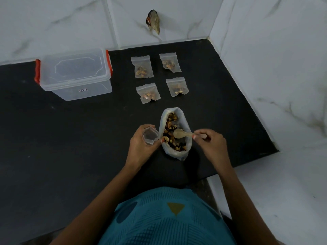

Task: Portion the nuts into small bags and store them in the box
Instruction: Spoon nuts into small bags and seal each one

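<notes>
Head view, from the left: well back on the black counter (pixel 70 138), a clear box (pixel 76 73) with red latches, lid seemingly on, nothing visible inside. To its right, four filled small bags (pixel 142 68) laid flat in two rows, each with a portion of nuts, all well apart from the box.

Nearer, grips an empty small bag (pixel 149 137) in the left hand (pixel 141 147), fingers curled round it, mouth open and just beside the big bag (pixel 174 152). In the middle, that big bag, open at the top, plenty of nuts (pixel 169 131) inside. Pinches a pale spoon (pixel 184 134) by its handle in the right hand (pixel 210 144), bowl over the nuts and seemingly without a load.

Looks like a fifth portion, at the scooping stage; storing in the box not yet begun. Calls next for dipping the spoon under the nuts, lifting a modest load, and carrying it the short way left into the open mouth without spilling onto the counter. Needs the left hand to hold that mouth wide and steady, then a press along the seal before laying the bag with the others.
</notes>
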The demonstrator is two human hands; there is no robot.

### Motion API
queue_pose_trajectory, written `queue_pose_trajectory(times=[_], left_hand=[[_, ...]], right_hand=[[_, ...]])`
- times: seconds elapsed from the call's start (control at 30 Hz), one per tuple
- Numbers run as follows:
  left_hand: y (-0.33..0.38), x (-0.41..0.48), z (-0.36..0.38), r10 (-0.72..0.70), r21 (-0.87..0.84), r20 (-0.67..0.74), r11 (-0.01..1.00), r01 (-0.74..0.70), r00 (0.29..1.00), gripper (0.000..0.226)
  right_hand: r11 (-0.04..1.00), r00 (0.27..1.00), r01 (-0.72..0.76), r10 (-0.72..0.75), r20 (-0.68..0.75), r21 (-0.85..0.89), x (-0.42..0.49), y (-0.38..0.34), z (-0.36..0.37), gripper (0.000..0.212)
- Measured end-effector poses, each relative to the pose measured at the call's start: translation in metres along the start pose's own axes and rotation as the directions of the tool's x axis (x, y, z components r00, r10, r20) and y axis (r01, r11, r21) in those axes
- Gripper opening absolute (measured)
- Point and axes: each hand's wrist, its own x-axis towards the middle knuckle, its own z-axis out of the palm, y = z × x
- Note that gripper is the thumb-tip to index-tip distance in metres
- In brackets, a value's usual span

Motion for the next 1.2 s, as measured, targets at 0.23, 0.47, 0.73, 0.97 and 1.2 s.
queue_pose_trajectory(times=[0.23,0.47,0.73,0.97,1.2], left_hand=[[0.001,0.004,0.003,-0.041,-0.039,0.026,0.998,0.042,0.999,0.045],[0.000,0.007,0.004,-0.057,-0.048,0.070,0.997,0.061,0.996,0.044],[-0.006,0.011,0.007,-0.124,-0.049,0.137,0.990,0.132,0.983,0.046],[-0.005,0.014,0.009,-0.138,-0.057,0.167,0.987,0.150,0.976,0.044],[-0.007,0.015,0.010,-0.153,-0.060,0.185,0.984,0.167,0.971,0.045]], right_hand=[[0.985,0.990,0.032,-0.008,-0.143,0.168,0.000,-0.001,0.012,0.013],[0.969,0.964,0.207,-0.180,-0.193,0.131,0.002,-0.002,0.020,0.013],[0.959,0.986,0.092,-0.050,-0.159,0.269,0.006,0.004,0.028,0.013],[0.906,0.985,0.024,0.051,-0.166,0.422,0.006,0.013,0.030,0.014],[0.815,0.976,-0.112,0.198,-0.091,0.568,0.012,0.016,0.028,0.018]])
